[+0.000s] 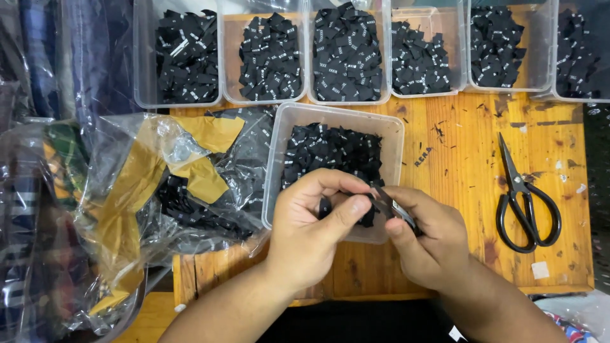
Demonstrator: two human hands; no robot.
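Right now your left hand [311, 232] and right hand [424, 236] meet over the near edge of the clear tub [277, 159] of black labels on the worktop [457, 146], both curled shut, each pinching an end of one small black label [384, 201]. Its long axis runs left to right between your thumbs, so neither hand is nearer. The black scissors [526, 203] lie well apart, beyond your right hand.
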